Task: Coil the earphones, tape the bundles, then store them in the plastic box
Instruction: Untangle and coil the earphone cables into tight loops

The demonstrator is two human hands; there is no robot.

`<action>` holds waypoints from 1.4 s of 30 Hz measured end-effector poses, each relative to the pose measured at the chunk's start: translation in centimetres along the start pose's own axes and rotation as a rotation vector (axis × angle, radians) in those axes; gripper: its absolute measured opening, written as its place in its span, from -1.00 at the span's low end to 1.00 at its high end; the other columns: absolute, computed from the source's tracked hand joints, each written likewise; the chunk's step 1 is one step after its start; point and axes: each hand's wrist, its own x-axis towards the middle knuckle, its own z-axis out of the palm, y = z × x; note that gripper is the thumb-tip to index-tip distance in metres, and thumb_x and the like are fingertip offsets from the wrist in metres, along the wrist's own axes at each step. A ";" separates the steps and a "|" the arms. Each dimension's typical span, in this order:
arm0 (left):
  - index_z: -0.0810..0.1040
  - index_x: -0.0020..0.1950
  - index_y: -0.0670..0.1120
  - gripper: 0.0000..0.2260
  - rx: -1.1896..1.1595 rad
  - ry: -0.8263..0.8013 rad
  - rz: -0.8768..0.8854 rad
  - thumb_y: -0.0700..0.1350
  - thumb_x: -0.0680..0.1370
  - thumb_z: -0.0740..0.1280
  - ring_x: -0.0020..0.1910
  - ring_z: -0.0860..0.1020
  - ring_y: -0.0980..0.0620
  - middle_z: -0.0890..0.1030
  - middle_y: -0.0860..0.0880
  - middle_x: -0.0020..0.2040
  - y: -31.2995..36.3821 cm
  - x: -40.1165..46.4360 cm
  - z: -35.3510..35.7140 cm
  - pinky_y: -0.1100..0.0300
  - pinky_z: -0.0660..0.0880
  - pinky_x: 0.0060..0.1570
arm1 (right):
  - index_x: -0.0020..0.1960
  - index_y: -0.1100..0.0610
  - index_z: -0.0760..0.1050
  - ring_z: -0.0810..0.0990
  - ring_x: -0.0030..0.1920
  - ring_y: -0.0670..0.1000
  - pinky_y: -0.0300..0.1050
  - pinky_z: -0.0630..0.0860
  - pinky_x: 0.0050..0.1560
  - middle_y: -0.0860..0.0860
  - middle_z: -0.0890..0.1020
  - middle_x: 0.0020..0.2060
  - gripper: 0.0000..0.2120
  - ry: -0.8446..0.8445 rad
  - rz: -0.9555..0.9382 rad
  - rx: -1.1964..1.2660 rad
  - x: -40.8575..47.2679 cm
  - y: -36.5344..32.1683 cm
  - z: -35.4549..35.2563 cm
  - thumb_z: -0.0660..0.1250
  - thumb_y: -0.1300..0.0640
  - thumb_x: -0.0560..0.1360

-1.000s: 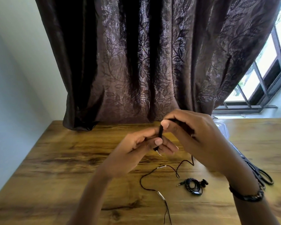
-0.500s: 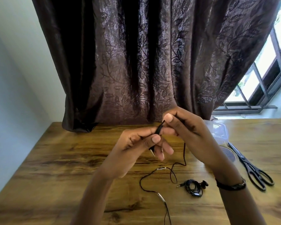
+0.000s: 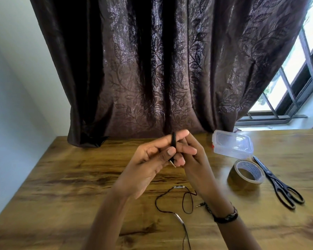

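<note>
Here, above the middle of the desk [image 3: 65,177], the left hand [image 3: 148,163] pinched the black earphone coil [image 3: 173,141] between thumb and fingers, while the right hand [image 3: 193,159] curled its fingers against the same coil. The loose earphone cable [image 3: 170,202] lay at 6 o'clock of the hands. At 3 o'clock sat the plastic box [image 3: 232,144], tape roll [image 3: 246,175] and scissors [image 3: 278,183].

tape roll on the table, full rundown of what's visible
The tape roll is brown packing tape, glossy, wound on a core with faint printing on its inner wall. It rests on the wooden table, tilted, its open centre facing up toward the camera. It sits just in front of the clear plastic box and left of the black scissors. Neither hand touches it; no loose end is visible.
</note>
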 end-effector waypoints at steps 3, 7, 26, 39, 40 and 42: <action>0.37 0.39 -0.12 -0.63 0.033 -0.018 -0.026 -0.23 0.57 0.17 -0.06 0.56 0.16 0.65 -0.08 0.11 -0.1 0.0 -0.1 0.24 0.50 0.02 | -0.02 0.12 0.46 0.45 -0.28 -0.04 -0.16 0.41 -0.26 -0.02 0.50 -0.33 -0.75 0.011 0.022 -0.028 -0.4 0.6 0.2 0.07 0.36 0.62; 0.38 0.38 -0.07 -0.62 0.022 -0.013 -0.040 -0.23 0.56 0.19 -0.01 0.58 0.14 0.63 -0.10 0.16 -0.3 0.1 -0.4 0.28 0.50 0.03 | -0.02 0.11 0.42 0.32 -0.42 -0.19 -0.32 0.26 -0.45 -0.19 0.45 -0.43 -0.82 0.060 0.010 -0.180 -1.1 0.7 0.4 0.10 0.31 0.60; 0.16 0.44 -0.41 -0.60 -0.648 0.047 0.005 -0.39 0.60 0.06 -0.11 0.57 0.08 0.54 -0.14 0.02 -0.8 0.2 -1.3 0.26 0.51 0.02 | -0.04 0.02 0.40 0.37 -0.50 0.02 -0.03 0.32 -0.51 -0.02 0.43 -0.45 -0.87 0.094 -0.212 -0.605 -1.5 -1.1 1.1 0.12 0.12 0.64; 0.35 0.40 -0.13 -0.64 0.051 0.236 0.059 -0.21 0.59 0.14 -0.02 0.59 0.16 0.66 0.00 0.05 -0.4 -0.3 -0.4 0.28 0.52 -0.05 | -0.08 0.04 0.42 0.29 -0.55 -0.09 -0.30 0.19 -0.52 -0.17 0.34 -0.51 -0.86 -0.018 -0.082 -0.738 -3.4 -1.5 1.0 0.16 0.11 0.65; 0.31 0.42 -0.14 -0.61 0.120 0.228 0.071 -0.21 0.58 0.14 0.04 0.60 0.14 0.66 0.00 0.08 -0.3 -0.3 -0.3 0.29 0.51 -0.01 | -0.07 0.02 0.43 0.31 -0.54 -0.08 -0.29 0.20 -0.52 -0.17 0.35 -0.51 -0.85 -0.045 -0.083 -0.789 -3.5 -1.8 0.8 0.16 0.08 0.65; 0.23 0.47 -0.16 -0.58 0.229 0.190 0.083 -0.25 0.60 0.12 0.14 0.59 0.08 0.64 -0.03 0.15 0.0 -0.4 -0.4 0.30 0.48 0.09 | -0.07 -0.02 0.43 0.34 -0.53 -0.07 -0.30 0.22 -0.52 -0.16 0.35 -0.51 -0.84 -0.090 -0.072 -0.861 -3.6 -2.6 0.5 0.15 0.02 0.65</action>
